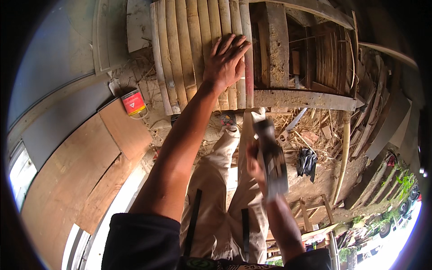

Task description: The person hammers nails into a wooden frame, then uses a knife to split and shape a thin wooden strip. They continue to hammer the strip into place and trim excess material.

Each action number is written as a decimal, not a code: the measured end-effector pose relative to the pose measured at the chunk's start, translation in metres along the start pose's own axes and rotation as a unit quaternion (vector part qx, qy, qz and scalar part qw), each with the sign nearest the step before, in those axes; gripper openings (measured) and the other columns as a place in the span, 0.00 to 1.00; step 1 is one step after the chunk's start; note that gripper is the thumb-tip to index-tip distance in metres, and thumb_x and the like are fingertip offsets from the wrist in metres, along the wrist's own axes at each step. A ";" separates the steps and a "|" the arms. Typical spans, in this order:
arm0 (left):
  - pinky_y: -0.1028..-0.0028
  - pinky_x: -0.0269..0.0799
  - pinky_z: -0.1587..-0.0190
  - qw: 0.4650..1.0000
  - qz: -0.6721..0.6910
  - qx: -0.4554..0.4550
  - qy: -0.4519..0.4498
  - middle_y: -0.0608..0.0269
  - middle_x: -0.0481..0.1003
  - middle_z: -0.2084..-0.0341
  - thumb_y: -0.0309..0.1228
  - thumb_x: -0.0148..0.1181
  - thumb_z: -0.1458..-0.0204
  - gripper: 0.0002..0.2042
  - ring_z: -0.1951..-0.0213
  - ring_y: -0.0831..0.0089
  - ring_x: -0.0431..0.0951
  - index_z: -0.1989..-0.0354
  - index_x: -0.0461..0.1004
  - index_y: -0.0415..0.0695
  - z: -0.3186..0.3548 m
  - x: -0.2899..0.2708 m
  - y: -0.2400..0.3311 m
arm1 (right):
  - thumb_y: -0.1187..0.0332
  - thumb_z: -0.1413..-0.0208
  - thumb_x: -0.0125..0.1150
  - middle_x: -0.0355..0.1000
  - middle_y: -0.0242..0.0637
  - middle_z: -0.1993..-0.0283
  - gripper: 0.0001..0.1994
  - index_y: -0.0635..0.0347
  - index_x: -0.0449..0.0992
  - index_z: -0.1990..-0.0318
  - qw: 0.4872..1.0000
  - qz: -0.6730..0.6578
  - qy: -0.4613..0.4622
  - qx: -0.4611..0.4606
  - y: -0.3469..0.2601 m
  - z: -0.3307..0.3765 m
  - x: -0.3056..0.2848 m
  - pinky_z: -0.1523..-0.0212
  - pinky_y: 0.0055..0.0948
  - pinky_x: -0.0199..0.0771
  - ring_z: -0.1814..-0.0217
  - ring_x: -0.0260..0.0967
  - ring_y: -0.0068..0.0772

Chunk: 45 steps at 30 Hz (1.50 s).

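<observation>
My left hand lies spread and palm down on a row of bamboo poles, near the row's right edge. The poles run side by side over a wooden frame. In front of my right leg, my right hand is closed round what looks like a hammer. Its dark head, with a grey end, is raised toward me and smeared by motion. It hangs nearer to me than the poles and apart from them. The handle is mostly hidden behind the head.
A red and yellow can stands left of the poles, beside plywood sheets. Wood shavings and scraps litter the ground at right, with a black plastic bag. Stacked boards lean at far right.
</observation>
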<state>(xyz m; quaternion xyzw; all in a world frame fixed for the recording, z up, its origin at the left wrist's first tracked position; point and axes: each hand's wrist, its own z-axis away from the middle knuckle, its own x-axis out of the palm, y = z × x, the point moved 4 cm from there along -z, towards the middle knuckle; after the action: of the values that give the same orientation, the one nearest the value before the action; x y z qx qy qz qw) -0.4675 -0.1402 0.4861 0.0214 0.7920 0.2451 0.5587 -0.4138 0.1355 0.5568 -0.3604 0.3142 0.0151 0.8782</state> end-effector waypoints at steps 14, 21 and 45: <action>0.49 0.49 0.29 0.998 0.029 -0.024 -0.044 0.56 0.63 0.34 0.37 0.55 0.40 0.24 0.31 0.53 0.59 0.36 0.64 0.46 -0.004 0.000 0.002 | 0.53 0.33 0.53 0.59 0.26 0.81 0.16 0.56 0.65 0.63 0.907 -0.372 0.049 0.192 0.044 0.051 0.006 0.86 0.21 0.56 0.85 0.56 0.16; 0.41 0.33 0.29 0.962 -0.067 -0.258 0.062 0.41 0.47 0.28 0.48 0.49 0.38 0.36 0.26 0.49 0.45 0.28 0.49 0.38 -0.085 0.029 -0.034 | 0.46 0.30 0.40 0.60 0.26 0.79 0.20 0.54 0.61 0.60 0.802 -0.555 0.161 0.150 -0.012 -0.098 -0.091 0.89 0.22 0.56 0.87 0.54 0.18; 0.48 0.24 0.27 0.905 -0.149 -0.384 -0.108 0.55 0.40 0.24 0.46 0.44 0.40 0.36 0.24 0.61 0.37 0.25 0.44 0.45 -0.125 0.032 -0.052 | 0.36 0.34 0.40 0.58 0.22 0.83 0.26 0.50 0.67 0.65 0.786 -0.577 -0.050 0.216 -0.062 -0.331 -0.133 0.92 0.21 0.53 0.89 0.52 0.17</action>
<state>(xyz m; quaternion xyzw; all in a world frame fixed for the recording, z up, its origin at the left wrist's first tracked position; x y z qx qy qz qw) -0.5788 -0.2219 0.4689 -0.2863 0.5654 0.4404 0.6359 -0.6836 -0.0963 0.4908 -0.2738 -0.0012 -0.5449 0.7926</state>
